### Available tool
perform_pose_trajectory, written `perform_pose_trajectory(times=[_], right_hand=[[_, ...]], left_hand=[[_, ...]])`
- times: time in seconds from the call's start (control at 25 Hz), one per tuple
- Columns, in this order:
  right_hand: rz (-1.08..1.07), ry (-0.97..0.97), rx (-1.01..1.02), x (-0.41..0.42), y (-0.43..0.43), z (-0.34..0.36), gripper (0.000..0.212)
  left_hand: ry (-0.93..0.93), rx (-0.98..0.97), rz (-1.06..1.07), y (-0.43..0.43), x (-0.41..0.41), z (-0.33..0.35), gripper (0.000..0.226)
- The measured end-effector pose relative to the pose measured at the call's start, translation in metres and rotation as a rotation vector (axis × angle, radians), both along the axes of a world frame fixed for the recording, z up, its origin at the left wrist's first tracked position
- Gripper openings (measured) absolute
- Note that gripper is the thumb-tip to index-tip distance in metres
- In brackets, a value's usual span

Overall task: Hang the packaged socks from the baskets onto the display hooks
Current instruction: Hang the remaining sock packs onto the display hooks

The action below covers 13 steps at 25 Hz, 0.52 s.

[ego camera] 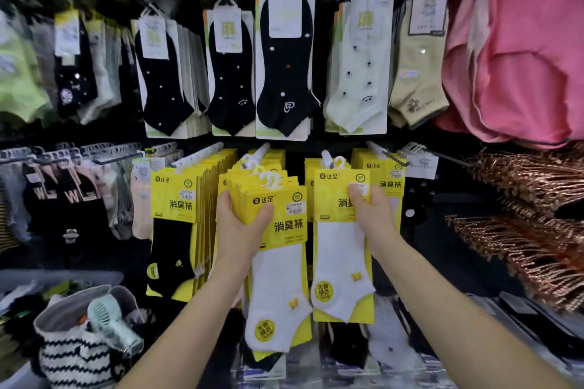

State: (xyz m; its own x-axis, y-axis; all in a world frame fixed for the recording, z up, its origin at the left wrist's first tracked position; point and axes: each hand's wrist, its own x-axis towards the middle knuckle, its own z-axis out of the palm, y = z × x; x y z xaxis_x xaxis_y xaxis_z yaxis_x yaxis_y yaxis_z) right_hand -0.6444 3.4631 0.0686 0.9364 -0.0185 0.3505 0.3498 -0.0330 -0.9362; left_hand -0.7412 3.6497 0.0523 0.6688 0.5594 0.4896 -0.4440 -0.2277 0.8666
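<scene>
Presently gripped by the left hand (240, 224): a stack of sock packs (281, 227), thumb across the front, fingers curled behind the top edge. Pinched in the right hand (373, 215): one single pack (338, 249), white hanger loop (339, 163) above the thumb, right at the display hook (326, 157). Likely trouble: loop missing the hook tip, or the loose stack fanning out below the left grip and sliding free. Hidden: fingers behind both cards. Unclear whether loop already over hook. Upper rows (284, 66) blurred.

Two hands: left hand (237, 227), right hand (374, 215). Three black sock packs (284, 73) face front at twelve o'clock; two white-sock yellow packs (278, 278) toward six.
</scene>
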Motion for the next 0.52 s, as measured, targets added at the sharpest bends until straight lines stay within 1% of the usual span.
perform_pose_trajectory(times=[0.12, 0.24, 0.44, 0.52], right_hand=[[-0.019, -0.041, -0.054, 0.003, 0.012, -0.005, 0.017], [-0.062, -0.061, -0.092, 0.005, 0.018, -0.014, 0.019], [-0.112, -0.016, -0.129, 0.012, 0.022, -0.013, 0.02], [-0.133, 0.027, -0.156, 0.012, 0.021, -0.011, 0.026]], left_hand=[[-0.012, 0.027, 0.04, 0.011, -0.005, 0.004, 0.046], [-0.021, 0.004, 0.016, 0.017, -0.006, 0.006, 0.038], [0.001, 0.065, 0.0, 0.01, -0.005, 0.008, 0.037], [0.001, 0.067, -0.022, 0.006, -0.002, 0.011, 0.036]])
